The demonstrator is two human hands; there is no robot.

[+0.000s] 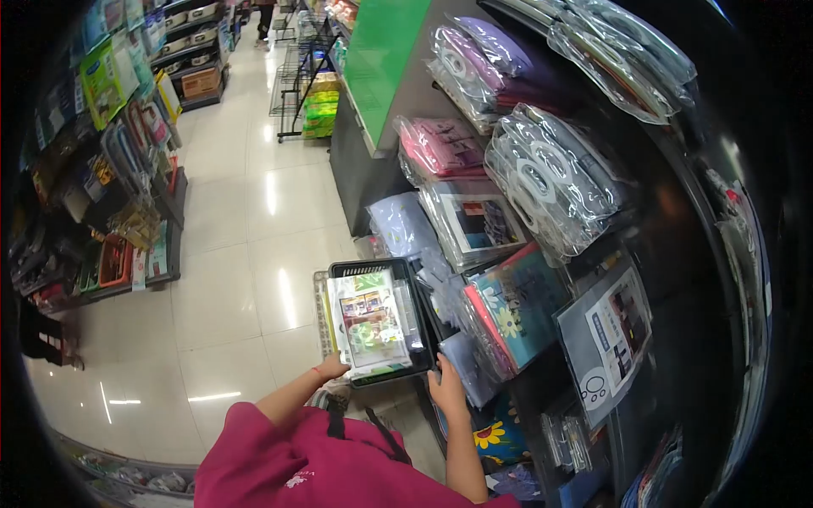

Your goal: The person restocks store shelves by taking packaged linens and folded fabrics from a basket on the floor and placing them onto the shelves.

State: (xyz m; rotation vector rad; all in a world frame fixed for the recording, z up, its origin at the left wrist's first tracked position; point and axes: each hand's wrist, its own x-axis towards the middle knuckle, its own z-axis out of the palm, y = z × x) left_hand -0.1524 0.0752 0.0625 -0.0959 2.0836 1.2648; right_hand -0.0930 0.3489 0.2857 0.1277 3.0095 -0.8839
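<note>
A dark plastic basket (413, 296) holds flat packaged goods, with a white and green printed package (373, 326) on top. My left hand (332, 367) is at the basket's near left corner, its fingers against the edge of the packages; what they grip is too small to make out. Just off the near right corner, my right hand (447, 385) has its thumb and fingers apart, with nothing seen in it. It is beside a bluish plastic-wrapped pack (467, 368) on the shelf.
Shelves on the right hold wrapped bags (550, 178), a teal flowered pack (517, 309) and a grey printed pack (605, 339). A green panel (385, 63) stands ahead. Left are more shelves (174, 254). A person's legs (265, 21) show far down the aisle.
</note>
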